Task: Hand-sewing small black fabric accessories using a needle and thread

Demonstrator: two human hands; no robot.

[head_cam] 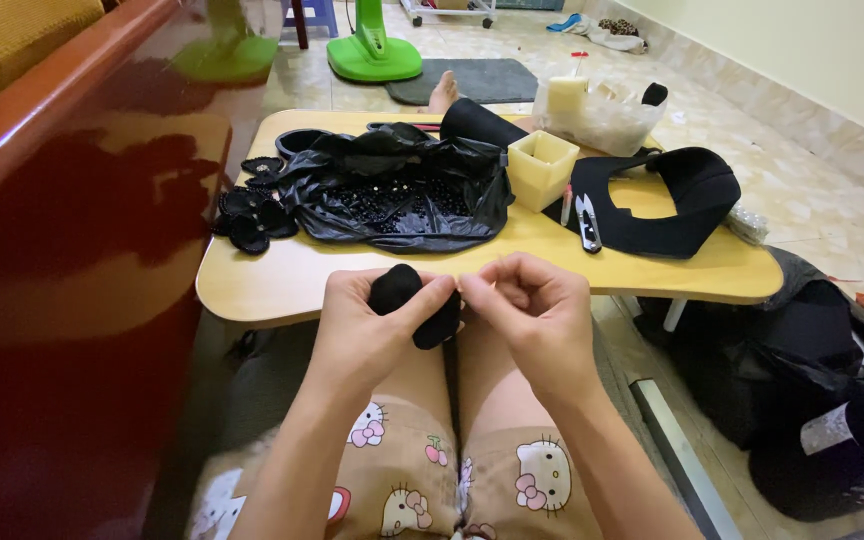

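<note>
Down at six o'clock, above the cartoon-print shorts [432, 480], both hands meet over the lap. The left hand [367, 320] is clenched round a small black fabric piece [414, 300], thumb and fingers wrapped over its rounded top. The right hand [537, 305] pinches at that same piece's edge, fingertips pressed together just beside the left thumb; whether a needle or thread sits in that pinch is too fine to tell.

Just beyond the knuckles, at twelve o'clock, runs the low yellow wooden table [352, 275]. On it, towards eleven o'clock, a crumpled black plastic bag [402, 195] lies open, with small dark beads showing inside. At ten o'clock, black fabric flowers [252, 215] cluster at the bag's left edge. At one o'clock a small cream square box [542, 165] stands upright, its inside out of sight from here. Right beside it, thread snips [586, 222] rest on a black curved visor-shaped fabric piece [682, 190]. Behind the box, a clear plastic tub [597, 115] holds pale bits. Far off at twelve o'clock, a green fan base [374, 55] sits on the tiled floor.
</note>
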